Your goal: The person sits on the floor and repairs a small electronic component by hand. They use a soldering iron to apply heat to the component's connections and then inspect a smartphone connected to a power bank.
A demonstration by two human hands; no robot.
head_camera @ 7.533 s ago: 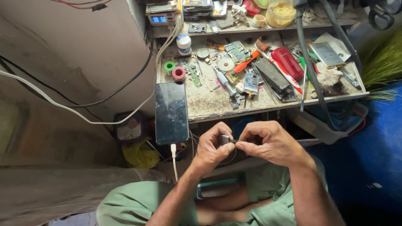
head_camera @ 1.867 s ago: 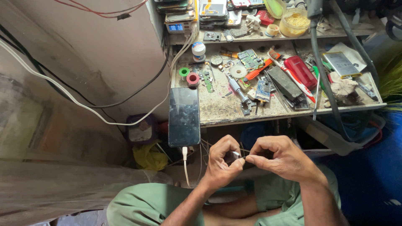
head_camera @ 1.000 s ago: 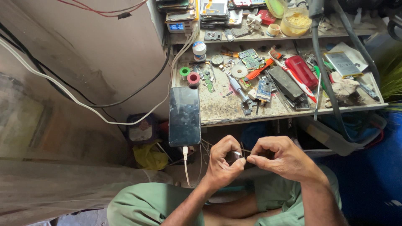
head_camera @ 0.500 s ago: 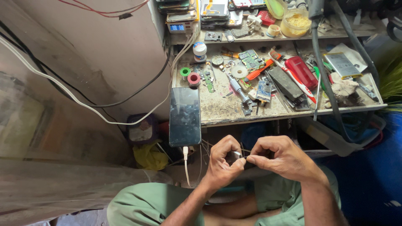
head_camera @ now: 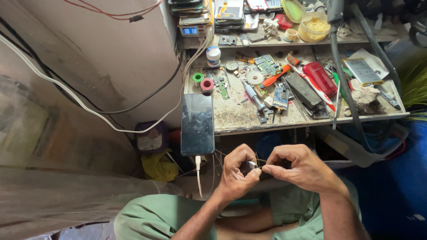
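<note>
My left hand [head_camera: 236, 174] and my right hand [head_camera: 299, 166] meet over my lap, just below the front edge of the workbench [head_camera: 240, 120]. Between their fingertips they pinch a small dark part [head_camera: 250, 166] with thin wires running from it. The part is mostly hidden by my fingers. A black smartphone [head_camera: 197, 124] lies at the bench's left front corner, overhanging the edge, with a white charging cable [head_camera: 198, 174] plugged into its lower end.
The bench holds circuit boards [head_camera: 267, 65], a red phone [head_camera: 320, 79], tape rolls [head_camera: 202, 82], a screwdriver and other small tools. A shelf above carries stacked phones [head_camera: 229, 10]. White and black cables run along the left wall. A yellow bag [head_camera: 159, 167] lies on the floor.
Over the last seconds the view has shifted slightly. Both hands stay together on the small part with only slight finger movement.
</note>
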